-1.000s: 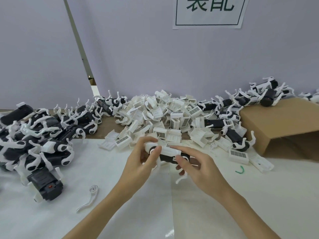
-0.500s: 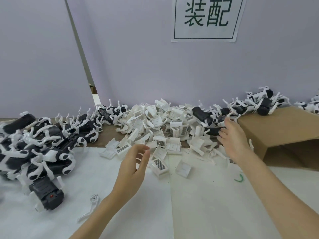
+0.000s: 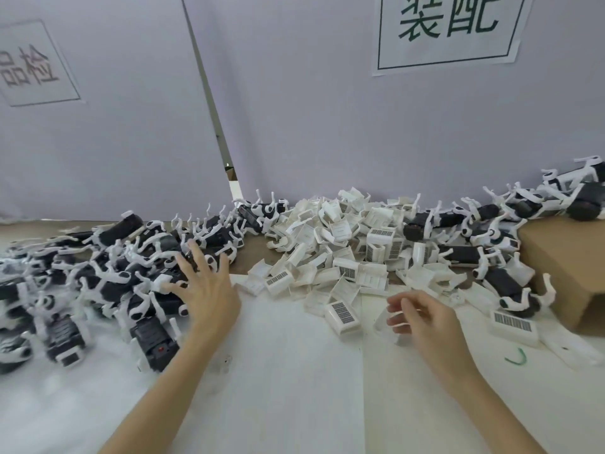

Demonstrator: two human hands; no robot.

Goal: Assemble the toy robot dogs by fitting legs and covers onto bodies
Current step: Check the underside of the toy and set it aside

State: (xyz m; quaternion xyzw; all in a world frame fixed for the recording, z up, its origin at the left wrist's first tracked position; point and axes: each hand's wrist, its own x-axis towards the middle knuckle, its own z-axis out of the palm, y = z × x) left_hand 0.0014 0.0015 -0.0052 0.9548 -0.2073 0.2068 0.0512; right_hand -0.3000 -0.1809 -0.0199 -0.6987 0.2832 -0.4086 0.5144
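My left hand [image 3: 206, 290] reaches with spread fingers over the left heap of black-and-white toy dogs [image 3: 108, 280] and holds nothing. A black body without a cover [image 3: 154, 342] lies at the heap's near edge. A pile of white covers [image 3: 343, 250] fills the middle of the table, and one barcoded cover [image 3: 342, 314] lies nearest me. My right hand [image 3: 425, 322] hovers low beside that pile with loosely curled fingers. A blurred white cover [image 3: 384, 322] lies at its fingertips; whether they grip it is unclear.
More toy dogs [image 3: 491, 244] are heaped at the back right, some on a cardboard box [image 3: 563, 257]. A white sheet [image 3: 294, 371] covers the near table. A small green clip [image 3: 515, 358] lies at the right. A wall with a paper sign [image 3: 448, 27] stands behind.
The dog that both hands held a second ago is gone from them. My right hand came back from the right heap to the middle; my left hand swung out to the left heap.
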